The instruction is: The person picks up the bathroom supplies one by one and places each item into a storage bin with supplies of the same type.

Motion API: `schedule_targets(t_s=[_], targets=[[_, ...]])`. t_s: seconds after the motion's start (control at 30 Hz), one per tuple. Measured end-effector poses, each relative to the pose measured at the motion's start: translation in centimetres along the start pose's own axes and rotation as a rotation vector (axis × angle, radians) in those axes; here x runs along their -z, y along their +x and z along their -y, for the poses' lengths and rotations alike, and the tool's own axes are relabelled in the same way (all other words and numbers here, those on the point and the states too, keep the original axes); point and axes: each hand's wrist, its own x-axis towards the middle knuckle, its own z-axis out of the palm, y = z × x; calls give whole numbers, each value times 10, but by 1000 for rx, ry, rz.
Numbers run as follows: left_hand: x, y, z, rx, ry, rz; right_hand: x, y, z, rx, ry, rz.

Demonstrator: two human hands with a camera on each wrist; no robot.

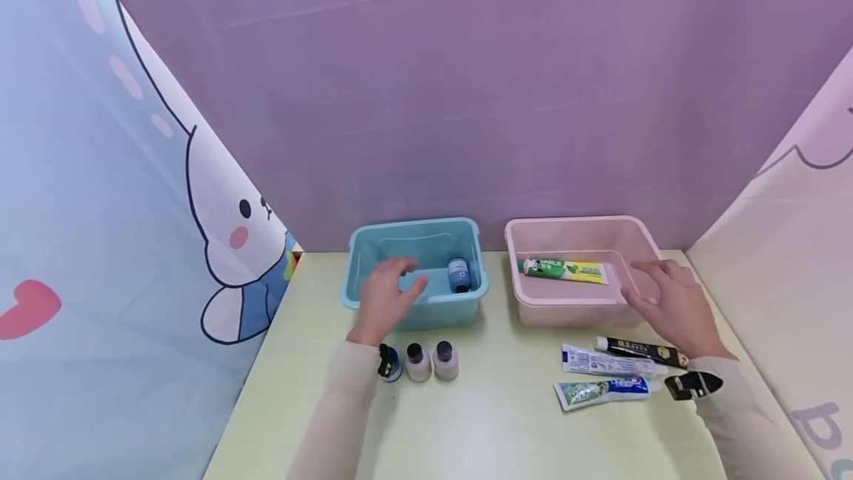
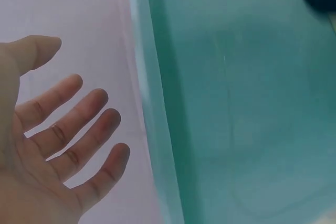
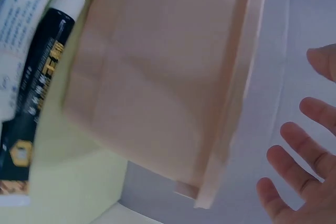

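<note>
My left hand hangs over the near left part of the blue basket, its fingers spread and holding nothing. Inside that basket, against the right side, lies a small blue bottle with a dark cap. On the right, my empty right hand hovers at the near right corner of the pink basket, thumb and fingers apart. A green and yellow toothpaste tube lies in the pink basket. Below the right hand is a black toothpaste tube with a white cap, also seen in the right wrist view.
Two pale bottles with black caps and a blue bottle, partly hidden by the left wrist, stand before the blue basket. A white toothpaste tube and a blue-green toothpaste tube lie beside the black one. Curtains enclose the table.
</note>
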Motion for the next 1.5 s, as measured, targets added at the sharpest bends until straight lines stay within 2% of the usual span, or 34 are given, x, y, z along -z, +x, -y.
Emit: schedule_targets(t_s=[0.17,0.33,0.6,0.77,0.97,1.1,1.27,1.5], targets=[[-14,-5,-16,-3,-112,17,-7,-11,-2,-48,44,-21],[-24,-8,-30,-10,-217,-24,-14,-22,-2,-55,82,-80],[-40,-11,-47,21,-386,-57,-23,-36,-1,-100,102,-156],[-53,-15,-58,34,-444,-64,-28,-45,-4,-151,118,-211],[-70,-19,-70,41,-484,-80,-34,-56,-8,-194,107,-236],[-80,-20,-78,51,-511,-61,-38,-63,-12,-215,98,-221],[-91,-20,-87,68,-539,-11,-40,-69,-16,-253,77,-157],[-111,-23,-96,102,-519,82,-41,-75,-25,-264,59,-69]])
